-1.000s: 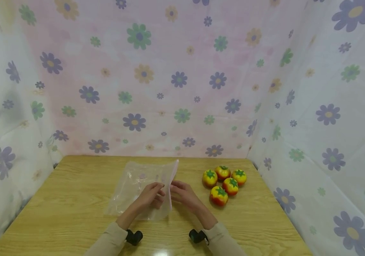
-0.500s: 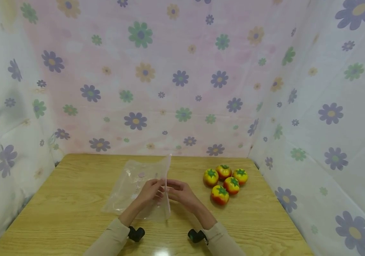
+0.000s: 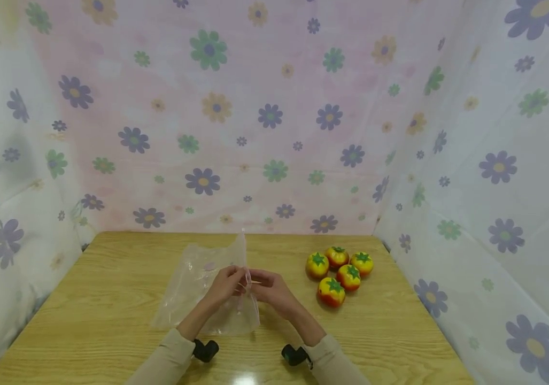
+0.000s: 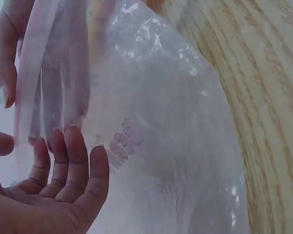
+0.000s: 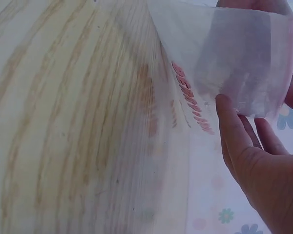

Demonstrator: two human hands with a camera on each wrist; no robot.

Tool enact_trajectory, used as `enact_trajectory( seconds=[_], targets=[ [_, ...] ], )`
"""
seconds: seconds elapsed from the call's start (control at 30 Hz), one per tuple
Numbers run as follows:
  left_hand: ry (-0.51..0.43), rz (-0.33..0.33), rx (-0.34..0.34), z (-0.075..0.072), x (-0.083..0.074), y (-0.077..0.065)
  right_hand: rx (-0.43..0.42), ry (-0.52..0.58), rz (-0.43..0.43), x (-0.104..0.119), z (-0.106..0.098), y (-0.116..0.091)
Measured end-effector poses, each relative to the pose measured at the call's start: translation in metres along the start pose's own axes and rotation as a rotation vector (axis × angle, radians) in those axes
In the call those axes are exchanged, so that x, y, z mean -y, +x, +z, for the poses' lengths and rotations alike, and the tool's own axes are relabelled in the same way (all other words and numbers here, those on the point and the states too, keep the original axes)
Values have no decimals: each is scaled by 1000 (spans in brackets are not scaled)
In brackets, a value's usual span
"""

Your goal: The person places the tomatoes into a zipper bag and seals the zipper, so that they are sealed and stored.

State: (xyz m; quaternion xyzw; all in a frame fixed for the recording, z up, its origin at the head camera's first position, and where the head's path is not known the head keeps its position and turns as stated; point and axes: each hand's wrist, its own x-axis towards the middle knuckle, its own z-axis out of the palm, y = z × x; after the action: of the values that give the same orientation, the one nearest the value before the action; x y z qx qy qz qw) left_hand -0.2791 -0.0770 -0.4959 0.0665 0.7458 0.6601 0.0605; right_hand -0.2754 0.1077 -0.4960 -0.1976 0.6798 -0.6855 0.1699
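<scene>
A clear plastic zip bag (image 3: 185, 294) lies mostly flat on the wooden table, its pink-edged mouth (image 3: 242, 247) raised and facing right. My left hand (image 3: 223, 289) holds the mouth from the bag's side, thumb on one side of the edge and fingers on the other. From the right, my right hand (image 3: 276, 293) pinches the same edge, its fingertips meeting the left ones. Through the film in the left wrist view, the right hand's fingers show behind the bag. Red lettering (image 5: 189, 97) runs across the plastic in the right wrist view.
Several glossy yellow-and-red tomatoes (image 3: 331, 293) with green tops sit grouped on the table (image 3: 389, 331), right of the hands. Flower-patterned cloth (image 3: 274, 128) hangs behind the table and along both sides. A small black camera is strapped to each wrist.
Both hands have shifted slightly left with the bag's mouth. Its pink edge, fairly straight before, is now bent and creased where the fingers meet. The tomatoes stay put.
</scene>
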Motion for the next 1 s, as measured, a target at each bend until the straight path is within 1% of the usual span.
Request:
enact_trajectory(
  seconds=[0.07,0.17,0.27,0.4,0.53,0.63,0.73,0.9,1.0],
  targets=[
    [18,14,4,-1,1,1,-7,-5,-8,0,0,0],
    [43,53,16,-1,4,5,-20,-7,-17,1,0,1],
    [46,79,34,-2,6,7,-33,-10,-18,1,-1,0],
    [46,78,43,-2,5,7,-51,-8,-12,0,-2,-1],
    [60,68,20,-2,2,5,-94,-18,-8,-2,-3,1],
    [66,72,3,-1,1,5,-134,-49,-9,-2,-5,1],
    [61,73,-22,0,-2,3,-157,-75,-11,-2,-9,2],
    [32,52,-82,-2,-7,-2,-171,-56,11,-5,-15,1],
    [12,51,-93,-6,-9,-3,-163,-49,24,-6,-19,1]
  ],
)
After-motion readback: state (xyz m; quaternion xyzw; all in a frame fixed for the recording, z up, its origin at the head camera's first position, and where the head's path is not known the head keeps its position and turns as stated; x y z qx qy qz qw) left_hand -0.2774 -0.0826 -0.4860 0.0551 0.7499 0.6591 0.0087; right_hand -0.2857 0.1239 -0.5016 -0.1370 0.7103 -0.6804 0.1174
